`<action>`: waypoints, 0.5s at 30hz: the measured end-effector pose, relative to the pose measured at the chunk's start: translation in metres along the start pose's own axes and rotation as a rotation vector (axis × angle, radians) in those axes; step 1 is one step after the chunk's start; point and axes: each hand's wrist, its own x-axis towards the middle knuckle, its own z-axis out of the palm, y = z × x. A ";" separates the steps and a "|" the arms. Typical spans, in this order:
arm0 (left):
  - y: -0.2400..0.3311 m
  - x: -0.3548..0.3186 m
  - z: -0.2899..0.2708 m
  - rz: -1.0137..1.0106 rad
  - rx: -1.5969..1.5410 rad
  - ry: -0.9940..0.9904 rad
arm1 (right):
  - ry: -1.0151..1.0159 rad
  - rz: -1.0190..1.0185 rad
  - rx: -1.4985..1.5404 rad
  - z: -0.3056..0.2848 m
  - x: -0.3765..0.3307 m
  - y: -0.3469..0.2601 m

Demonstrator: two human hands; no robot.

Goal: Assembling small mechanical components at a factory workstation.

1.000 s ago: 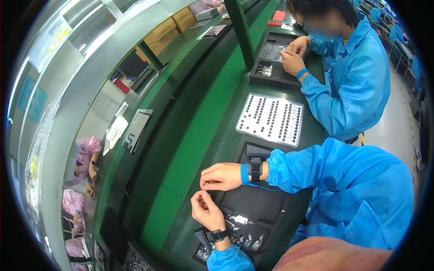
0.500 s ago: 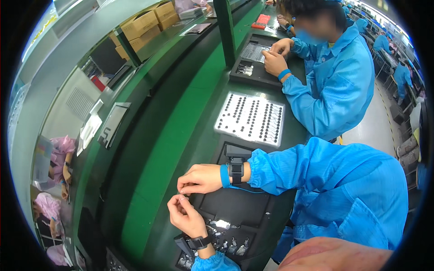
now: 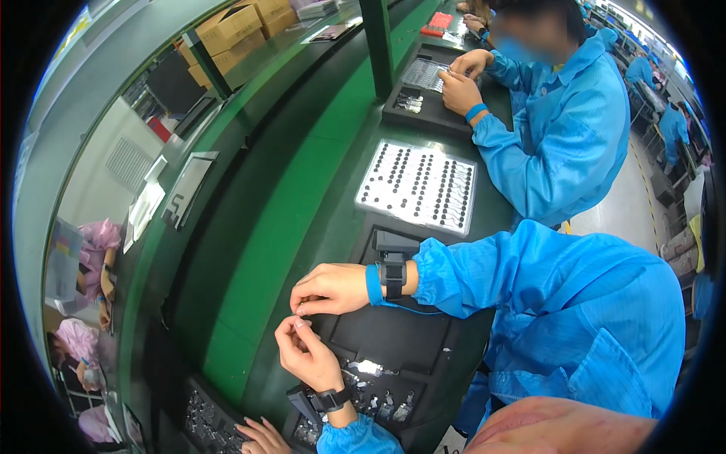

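Observation:
My right hand (image 3: 330, 288), with a blue wristband and a black strap device at its wrist, has its thumb and fingers pinched together. Just below it in the picture, my left hand (image 3: 308, 361) is pinched too, also wearing a black strap at the wrist. Their fingertips meet; whatever lies between them is too small to make out. Both hands are over the near side of a black tray (image 3: 397, 337), which holds several small silvery metal parts (image 3: 384, 406) in its lower section.
A clear tray (image 3: 387, 212) with rows of black round parts lies beyond my right arm. A co-worker (image 3: 560, 136) handles small parts over another black tray (image 3: 435, 123). A green post (image 3: 376, 49) rises beside the green conveyor (image 3: 249, 303). Another person's hand (image 3: 266, 437) is at the bottom edge.
Another person's hand and a dark tray of small metal parts have come into view at the bottom left. My hands stay fingertip to fingertip, shifted slightly up and left in the picture.

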 end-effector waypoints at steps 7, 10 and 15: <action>0.004 0.000 0.001 -0.035 -0.033 -0.013 | 0.003 -0.028 -0.010 -0.003 -0.001 0.000; 0.003 -0.001 0.002 -0.034 -0.035 -0.009 | 0.013 0.003 0.003 -0.003 -0.002 -0.002; 0.006 -0.002 0.001 -0.071 -0.027 -0.010 | 0.010 -0.036 -0.032 -0.003 -0.004 0.000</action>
